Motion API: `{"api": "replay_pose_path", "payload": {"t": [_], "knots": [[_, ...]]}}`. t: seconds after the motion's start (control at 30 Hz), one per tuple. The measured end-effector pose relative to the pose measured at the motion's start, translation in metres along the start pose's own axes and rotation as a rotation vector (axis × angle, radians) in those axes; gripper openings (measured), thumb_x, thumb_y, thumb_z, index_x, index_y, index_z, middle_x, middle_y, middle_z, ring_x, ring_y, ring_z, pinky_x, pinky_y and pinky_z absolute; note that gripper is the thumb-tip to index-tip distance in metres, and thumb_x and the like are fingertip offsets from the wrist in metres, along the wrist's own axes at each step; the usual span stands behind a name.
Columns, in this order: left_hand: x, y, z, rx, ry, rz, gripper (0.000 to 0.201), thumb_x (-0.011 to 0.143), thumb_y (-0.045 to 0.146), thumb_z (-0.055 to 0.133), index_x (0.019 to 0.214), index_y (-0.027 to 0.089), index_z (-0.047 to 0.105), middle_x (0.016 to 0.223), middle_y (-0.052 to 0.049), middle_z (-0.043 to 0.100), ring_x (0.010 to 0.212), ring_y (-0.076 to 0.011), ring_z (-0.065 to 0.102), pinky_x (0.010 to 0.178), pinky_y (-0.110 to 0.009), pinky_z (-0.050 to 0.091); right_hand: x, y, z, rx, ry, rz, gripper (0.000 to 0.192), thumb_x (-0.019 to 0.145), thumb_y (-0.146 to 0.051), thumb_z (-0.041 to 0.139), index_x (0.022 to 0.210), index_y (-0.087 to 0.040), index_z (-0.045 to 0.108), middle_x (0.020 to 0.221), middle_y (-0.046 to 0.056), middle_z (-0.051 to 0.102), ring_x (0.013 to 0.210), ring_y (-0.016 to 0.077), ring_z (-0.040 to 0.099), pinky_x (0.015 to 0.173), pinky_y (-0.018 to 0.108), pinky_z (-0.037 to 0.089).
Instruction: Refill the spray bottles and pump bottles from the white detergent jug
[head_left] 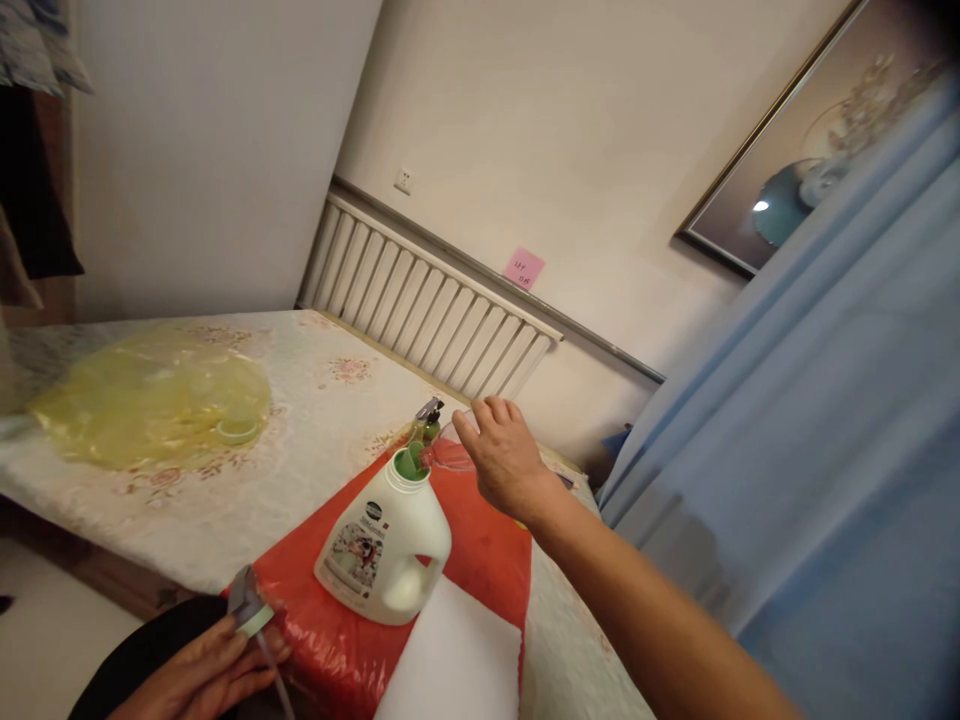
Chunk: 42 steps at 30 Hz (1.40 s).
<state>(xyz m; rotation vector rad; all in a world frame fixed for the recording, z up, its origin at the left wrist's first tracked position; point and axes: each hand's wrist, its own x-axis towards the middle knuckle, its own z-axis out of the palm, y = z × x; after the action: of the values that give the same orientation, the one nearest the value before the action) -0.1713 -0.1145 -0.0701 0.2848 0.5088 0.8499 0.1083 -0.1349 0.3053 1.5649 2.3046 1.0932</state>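
My right hand (508,455) is closed around a clear, thin-walled bottle (456,452), tilted so its neck meets the green spout (409,460) of a pale detergent jug (382,540). The jug stands uncapped on a red plastic sheet (487,540), its handle toward the right. At the lower left, my left hand (214,668) grips a grey spray trigger head (247,600) with a pale green collar and a thin dangling tube. Much of the clear bottle is hidden by my right fingers. Behind the jug's mouth stands something with a dark spray top (430,412), partly covered.
A white sheet (459,660) lies on the red plastic beside the jug. On the flowered tablecloth (322,440), a yellow plastic bag (142,400) bears a pale green ring-shaped cap (237,431). A radiator (427,290) lines the wall; a blue curtain (825,380) hangs at right.
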Motion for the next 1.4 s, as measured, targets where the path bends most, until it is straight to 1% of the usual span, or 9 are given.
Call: {"api": "replay_pose_path", "payload": {"t": [0.13, 0.43, 0.5, 0.6, 0.67, 0.83, 1.03, 1.2, 1.4], "knots": [[0.0, 0.003, 0.002, 0.022, 0.004, -0.049, 0.056, 0.068, 0.019, 0.082, 0.122, 0.021, 0.067, 0.113, -0.016, 0.074, 0.113, -0.0455, 0.062, 0.096, -0.057, 0.053, 0.003, 0.0, -0.004, -0.005, 0.014, -0.028, 0.055, 0.074, -0.012, 0.059, 0.128, -0.01, 0.051, 0.118, 0.02, 0.055, 0.107, 0.0335, 0.044, 0.097, 0.05, 0.033], [-0.002, 0.002, 0.001, 0.029, -0.01, -0.049, 0.06, 0.069, 0.022, 0.081, 0.127, 0.021, 0.064, 0.116, -0.016, 0.073, 0.113, -0.0451, 0.062, 0.097, -0.056, 0.053, 0.006, -0.003, -0.007, -0.036, 0.054, -0.06, 0.043, 0.087, -0.013, 0.052, 0.13, -0.013, 0.051, 0.128, 0.019, 0.053, 0.119, 0.034, 0.042, 0.108, 0.056, 0.025], [-0.002, 0.002, -0.001, 0.031, -0.021, -0.048, 0.055, 0.072, 0.022, 0.08, 0.125, 0.022, 0.066, 0.117, -0.015, 0.073, 0.113, -0.044, 0.062, 0.096, -0.055, 0.054, 0.006, -0.004, -0.008, -0.045, 0.062, -0.071, 0.041, 0.088, -0.012, 0.05, 0.13, -0.013, 0.051, 0.128, 0.019, 0.054, 0.12, 0.0337, 0.043, 0.108, 0.057, 0.026], [-0.003, 0.0, -0.003, 0.042, -0.073, -0.042, 0.037, 0.077, 0.025, 0.077, 0.114, 0.022, 0.072, 0.118, -0.013, 0.073, 0.112, -0.0419, 0.064, 0.095, -0.054, 0.055, 0.007, -0.005, -0.008, -0.053, 0.073, -0.084, 0.041, 0.089, -0.012, 0.05, 0.13, -0.013, 0.051, 0.127, 0.019, 0.054, 0.121, 0.0342, 0.043, 0.108, 0.058, 0.027], [-0.003, -0.001, -0.004, 0.056, -0.1, -0.038, 0.032, 0.08, 0.026, 0.075, 0.111, 0.022, 0.074, 0.119, -0.012, 0.073, 0.111, -0.0411, 0.065, 0.095, -0.053, 0.055, 0.008, -0.005, -0.007, -0.06, 0.082, -0.091, 0.04, 0.09, -0.012, 0.049, 0.13, -0.012, 0.05, 0.128, 0.019, 0.054, 0.122, 0.0342, 0.042, 0.109, 0.058, 0.027], [-0.004, -0.003, -0.007, 0.06, -0.1, -0.04, 0.029, 0.083, 0.028, 0.071, 0.112, 0.023, 0.074, 0.121, -0.01, 0.072, 0.111, -0.0387, 0.065, 0.095, -0.05, 0.055, 0.009, -0.005, -0.004, -0.066, 0.102, -0.111, 0.039, 0.09, -0.013, 0.05, 0.129, -0.01, 0.051, 0.129, 0.02, 0.053, 0.124, 0.0359, 0.041, 0.108, 0.059, 0.028], [-0.006, -0.002, -0.003, 0.042, -0.062, -0.033, 0.034, 0.077, 0.03, 0.076, 0.111, 0.024, 0.074, 0.119, -0.01, 0.073, 0.114, -0.0417, 0.063, 0.095, -0.051, 0.055, 0.01, -0.006, -0.006, -0.045, 0.103, -0.111, 0.039, 0.091, -0.012, 0.05, 0.13, -0.01, 0.05, 0.13, 0.02, 0.052, 0.125, 0.0351, 0.041, 0.109, 0.058, 0.027], [-0.008, -0.003, -0.001, 0.01, -0.066, -0.029, 0.041, 0.08, 0.034, 0.073, 0.12, 0.025, 0.068, 0.117, -0.01, 0.074, 0.116, -0.0422, 0.061, 0.092, -0.052, 0.056, 0.01, -0.007, -0.007, -0.029, 0.085, -0.11, 0.04, 0.09, -0.013, 0.052, 0.13, -0.012, 0.049, 0.132, 0.02, 0.051, 0.126, 0.0337, 0.04, 0.11, 0.058, 0.025], [-0.013, -0.003, 0.004, 0.045, -0.099, -0.015, 0.029, 0.083, 0.037, 0.071, 0.106, 0.021, 0.075, 0.114, -0.012, 0.075, 0.114, -0.0393, 0.064, 0.095, -0.049, 0.055, 0.011, -0.009, -0.008, -0.063, 0.106, -0.099, 0.032, 0.094, -0.014, 0.044, 0.125, -0.012, 0.053, 0.121, 0.016, 0.056, 0.119, 0.0326, 0.045, 0.109, 0.056, 0.028]]}}
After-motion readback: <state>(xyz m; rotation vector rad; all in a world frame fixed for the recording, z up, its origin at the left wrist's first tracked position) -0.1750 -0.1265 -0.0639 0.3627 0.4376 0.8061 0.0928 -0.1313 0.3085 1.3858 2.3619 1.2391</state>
